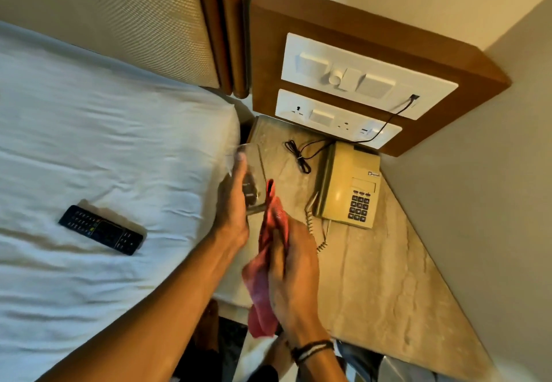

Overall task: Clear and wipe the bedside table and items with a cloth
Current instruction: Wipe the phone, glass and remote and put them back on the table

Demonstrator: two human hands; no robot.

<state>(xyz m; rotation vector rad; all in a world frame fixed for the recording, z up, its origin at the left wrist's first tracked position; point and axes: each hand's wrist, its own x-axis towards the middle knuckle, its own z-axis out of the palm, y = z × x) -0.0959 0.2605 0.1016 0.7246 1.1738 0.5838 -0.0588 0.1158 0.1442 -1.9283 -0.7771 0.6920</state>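
My left hand [234,202] grips a clear, flat see-through item [254,178] with dark print, held upright above the left edge of the marble bedside table [385,280]. My right hand [295,274] is closed on a red cloth [264,280], whose upper end touches the clear item. A beige telephone [349,184] with a coiled cord stands at the back of the table. A black remote [101,229] lies on the white bed [89,142].
A wooden wall panel [466,65] with white switches and sockets hangs behind the table. A thin black cable [301,154] runs from it onto the tabletop. Walls close in on the right. The padded headboard [119,23] is at the top left.
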